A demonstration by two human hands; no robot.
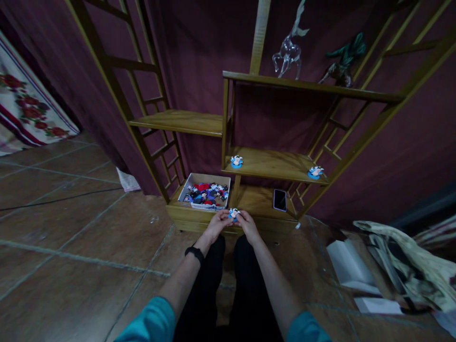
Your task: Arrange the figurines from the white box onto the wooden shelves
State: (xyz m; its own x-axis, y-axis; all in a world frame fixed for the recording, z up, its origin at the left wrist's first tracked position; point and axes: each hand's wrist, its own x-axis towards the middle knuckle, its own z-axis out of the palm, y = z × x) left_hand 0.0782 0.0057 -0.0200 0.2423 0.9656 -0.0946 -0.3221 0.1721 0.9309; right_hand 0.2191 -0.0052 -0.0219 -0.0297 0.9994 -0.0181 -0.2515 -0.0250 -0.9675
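Observation:
Between my two hands I hold a small figurine (pixel 233 213) with a blue base and a pale body, in front of the low shelf. My left hand (pixel 216 225) grips its left side, and my right hand (pixel 248 225) grips its right side. Just beyond my left hand stands a white box (pixel 189 185) holding several colourful little figures. Two similar blue-based figurines are on the middle shelf (pixel 270 162): one figurine (pixel 236 162) at its left end, another figurine (pixel 315 172) at its right end.
A phone (pixel 280 200) lies on the lowest shelf at right. Higher up stand a clear glass horse (pixel 288 53) and a dark green statue (pixel 345 58). The wooden rack's slanted side posts flank the shelves. White boxes (pixel 351 266) and crumpled cloth (pixel 416 256) lie on the floor at right.

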